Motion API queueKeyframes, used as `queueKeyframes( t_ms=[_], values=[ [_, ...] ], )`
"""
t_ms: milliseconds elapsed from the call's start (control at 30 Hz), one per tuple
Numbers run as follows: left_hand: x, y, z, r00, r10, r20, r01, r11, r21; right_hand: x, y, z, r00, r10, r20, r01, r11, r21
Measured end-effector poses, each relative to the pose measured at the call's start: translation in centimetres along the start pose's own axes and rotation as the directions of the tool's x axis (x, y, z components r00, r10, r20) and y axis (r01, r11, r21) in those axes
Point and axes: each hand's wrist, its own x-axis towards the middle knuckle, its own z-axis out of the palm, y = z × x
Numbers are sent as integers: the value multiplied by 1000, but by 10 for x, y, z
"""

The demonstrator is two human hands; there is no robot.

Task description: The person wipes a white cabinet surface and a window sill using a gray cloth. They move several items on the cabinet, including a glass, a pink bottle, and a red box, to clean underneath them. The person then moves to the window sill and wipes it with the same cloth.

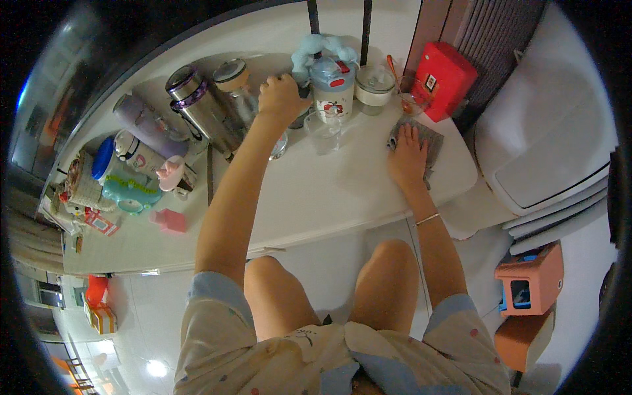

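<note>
My right hand (409, 153) presses flat on a folded grey cloth (433, 143) at the right end of the white cabinet top (316, 197). My left hand (282, 98) is curled around the upper part of a dark container (299, 120), which it mostly hides. Just right of that container stand a clear cup (324, 133) and a white children's water bottle (334, 94) with a blue lid and an apple picture. Below my left wrist, a small clear glass (279, 147) is partly covered by the forearm.
A steel thermos (205, 108) and a glass jar (237, 91) stand to the left. Behind the cloth are a lidded glass jar (374, 91), a glass with a red-handled spoon (414, 98) and a red box (443, 81). A teal dinosaur clock (131, 194) sits far left.
</note>
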Motion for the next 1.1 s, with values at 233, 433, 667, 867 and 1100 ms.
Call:
queueKeyframes(
  t_ms=[233, 433, 667, 867, 1100],
  values=[
    [0, -1, -2, 1000, -20, 20, 20, 1000, -14, 1, 0, 2, 1000, 5, 9, -5, 1000, 3],
    [-2, -1, -5, 995, -83, 58, 84, 996, -18, 0, -1, 0, 1000, 10, 19, -10, 1000, 15],
    [-2, -16, 5, 997, -13, 81, 11, 999, 30, 1, -5, 4, 1000, -30, 1, 30, 999, -22],
    [-18, 25, -48, 984, -113, -136, 110, 993, -32, 1, 3, 2, 998, 23, 63, -24, 1000, 12],
    [16, 55, -48, 861, 377, -342, -344, 926, 155, 3, -4, 5, 999, 32, 21, -33, 999, 31]
  ],
)
